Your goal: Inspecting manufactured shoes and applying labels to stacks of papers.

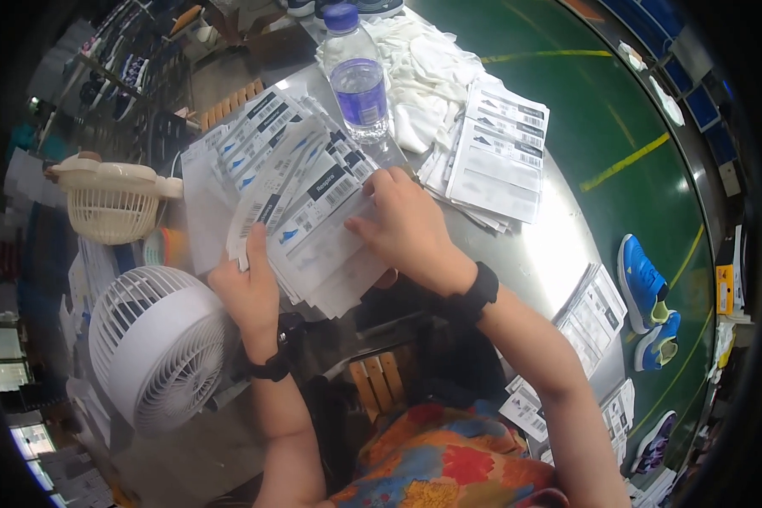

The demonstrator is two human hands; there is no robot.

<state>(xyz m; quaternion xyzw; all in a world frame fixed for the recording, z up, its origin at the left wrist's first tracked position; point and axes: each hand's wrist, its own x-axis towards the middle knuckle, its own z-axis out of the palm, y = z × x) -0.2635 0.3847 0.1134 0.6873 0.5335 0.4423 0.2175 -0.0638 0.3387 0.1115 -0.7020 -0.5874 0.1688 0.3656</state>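
A thick stack of white label sheets (322,267), printed with barcodes and small blue shoe pictures, lies fanned out in front of me. My left hand (250,296) grips its lower left side, thumb over a curling label strip and the other fingers mostly out of sight. At the right edge of the stack, my right hand (405,222) has its fingers bent and closed on the sheets' edge. How many sheets it pinches is hidden. Just beyond the stack stands an upright clear bottle (360,89) with a purple cap.
A white fan (157,347) stands at left, below a beige slatted basket-like object (110,199). White cloths (423,63) are heaped behind the bottle. More label sheets (499,161) lie at right. Blue shoes (642,279) rest by the table's right edge, over green floor (576,110).
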